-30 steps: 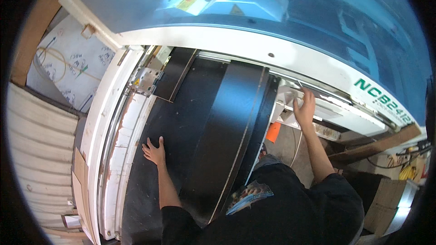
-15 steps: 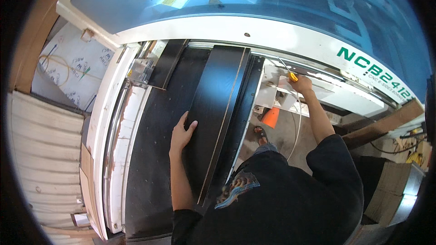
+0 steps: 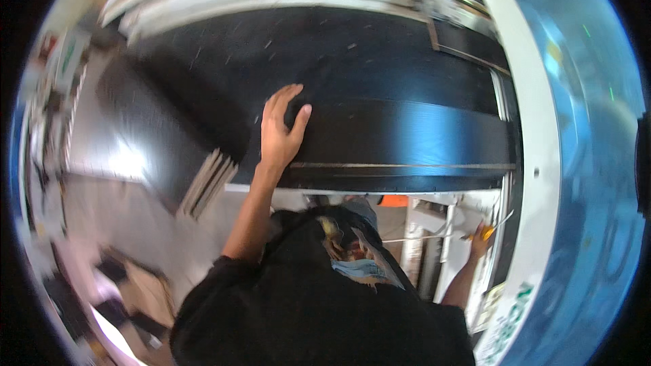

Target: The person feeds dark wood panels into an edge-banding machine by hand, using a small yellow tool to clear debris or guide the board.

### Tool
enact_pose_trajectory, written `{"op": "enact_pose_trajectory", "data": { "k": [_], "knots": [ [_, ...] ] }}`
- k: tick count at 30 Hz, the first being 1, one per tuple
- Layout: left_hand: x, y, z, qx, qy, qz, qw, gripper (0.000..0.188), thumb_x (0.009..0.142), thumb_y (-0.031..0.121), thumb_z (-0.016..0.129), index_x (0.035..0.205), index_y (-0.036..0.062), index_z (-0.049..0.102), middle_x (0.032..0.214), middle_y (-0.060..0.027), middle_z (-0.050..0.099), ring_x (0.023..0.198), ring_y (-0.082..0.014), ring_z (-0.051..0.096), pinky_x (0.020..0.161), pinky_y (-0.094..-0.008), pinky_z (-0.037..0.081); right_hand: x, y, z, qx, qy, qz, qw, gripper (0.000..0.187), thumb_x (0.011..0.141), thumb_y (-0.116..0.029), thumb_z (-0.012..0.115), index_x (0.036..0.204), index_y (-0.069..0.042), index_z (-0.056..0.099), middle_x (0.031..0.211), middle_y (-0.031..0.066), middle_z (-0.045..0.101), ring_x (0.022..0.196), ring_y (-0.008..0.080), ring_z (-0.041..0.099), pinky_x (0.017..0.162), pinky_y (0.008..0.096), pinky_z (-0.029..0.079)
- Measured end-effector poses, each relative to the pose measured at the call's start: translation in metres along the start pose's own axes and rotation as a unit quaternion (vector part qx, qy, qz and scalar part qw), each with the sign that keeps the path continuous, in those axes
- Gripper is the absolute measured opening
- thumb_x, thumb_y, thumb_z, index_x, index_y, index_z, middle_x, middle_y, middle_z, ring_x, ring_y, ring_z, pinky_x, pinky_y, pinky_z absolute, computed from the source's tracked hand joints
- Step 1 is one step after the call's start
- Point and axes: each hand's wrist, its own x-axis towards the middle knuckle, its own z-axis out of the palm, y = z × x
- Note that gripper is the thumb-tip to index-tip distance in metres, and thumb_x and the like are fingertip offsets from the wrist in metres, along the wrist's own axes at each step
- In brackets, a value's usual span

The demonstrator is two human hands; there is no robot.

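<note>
A long dark board (image 3: pixel 380 132) with a pale line along its near edge lies on the black bed (image 3: pixel 325 47) of a machine. My left hand (image 3: pixel 279 137) is at the board's left end, fingers apart and thumb spread. Whether its edge touches the board cannot be made out. At the lower right, beside the white machine frame, my right hand (image 3: pixel 479 247) is closed around a yellow air blow gun (image 3: pixel 487 232). The gun's thin metal tube points up and right, and a pale hose (image 3: pixel 417 238) runs left from near that hand.
A white beam (image 3: pixel 539 142) and a blue see-through cover (image 3: pixel 597 115) stand on the right. A stack of dark-topped panels (image 3: pixel 209 181) is at the left, near my left forearm. An orange piece (image 3: pixel 393 200) shows below the bed's near edge. A smaller dark board (image 3: pixel 468 41) lies at the far right.
The view has swung left, so the machine cover now sits on the right and the panel stack shows. My left hand is now by the board's end. My right hand still grips the blow gun.
</note>
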Motion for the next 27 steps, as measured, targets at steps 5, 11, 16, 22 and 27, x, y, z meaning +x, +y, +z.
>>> {"op": "enact_pose_trajectory", "data": {
  "k": [5, 11, 16, 22, 27],
  "knots": [
    [-0.077, -0.044, -0.035, -0.006, 0.023, -0.143, 0.989, 0.054, 0.095, 0.032, 0.072, 0.140, 0.0042, 0.059, 0.140, -0.0190, 0.061, 0.136, -0.0376, 0.053, 0.116, -0.0455, 0.037, 0.046, 0.047, -0.001, 0.234, 0.062, -0.181, 0.953, 0.056, 0.102, -0.050, 0.065, 0.129, -0.001, 0.059, 0.121, 0.0142, 0.064, 0.108, 0.0278, 0.061, 0.097, 0.0418, 0.050],
    [-0.136, -0.075, -0.015, 0.135, -0.104, -0.010, 0.985, 0.087, 0.092, 0.074, 0.053, 0.151, 0.0090, 0.052, 0.149, -0.0158, 0.056, 0.149, -0.0346, 0.039, 0.127, -0.0535, 0.019, 0.043, 0.054, -0.038, 0.251, -0.132, -0.010, 0.959, 0.083, 0.102, -0.070, 0.046, 0.154, -0.005, 0.042, 0.147, 0.0101, 0.051, 0.134, 0.0237, 0.047, 0.117, 0.0392, 0.035],
    [-0.140, -0.082, -0.013, 0.097, -0.082, -0.032, 0.991, 0.100, 0.084, 0.086, 0.051, 0.152, 0.0117, 0.051, 0.144, -0.0132, 0.060, 0.148, -0.0323, 0.042, 0.128, -0.0536, 0.017, 0.052, 0.010, -0.059, 0.142, -0.215, 0.191, 0.947, 0.092, 0.096, -0.079, 0.045, 0.160, -0.014, 0.031, 0.153, 0.0127, 0.044, 0.137, 0.0298, 0.044, 0.116, 0.0468, 0.037],
    [-0.141, -0.090, -0.010, 0.095, -0.067, -0.016, 0.993, 0.095, 0.087, 0.081, 0.052, 0.150, 0.0107, 0.052, 0.145, -0.0136, 0.058, 0.147, -0.0316, 0.042, 0.129, -0.0541, 0.016, 0.001, -0.026, -0.061, 0.140, -0.214, 0.243, 0.936, 0.092, 0.095, -0.080, 0.044, 0.161, -0.016, 0.029, 0.155, 0.0132, 0.041, 0.138, 0.0317, 0.043, 0.115, 0.0497, 0.038],
    [-0.143, -0.092, -0.008, 0.101, -0.062, -0.032, 0.992, 0.091, 0.086, 0.082, 0.052, 0.135, 0.0065, 0.066, 0.149, -0.0148, 0.054, 0.149, -0.0294, 0.039, 0.129, -0.0527, 0.017, -0.011, -0.047, -0.071, 0.113, -0.208, 0.248, 0.939, 0.093, 0.095, -0.081, 0.044, 0.161, -0.019, 0.027, 0.156, 0.0135, 0.039, 0.139, 0.0332, 0.041, 0.114, 0.0521, 0.038]
  ]
}}
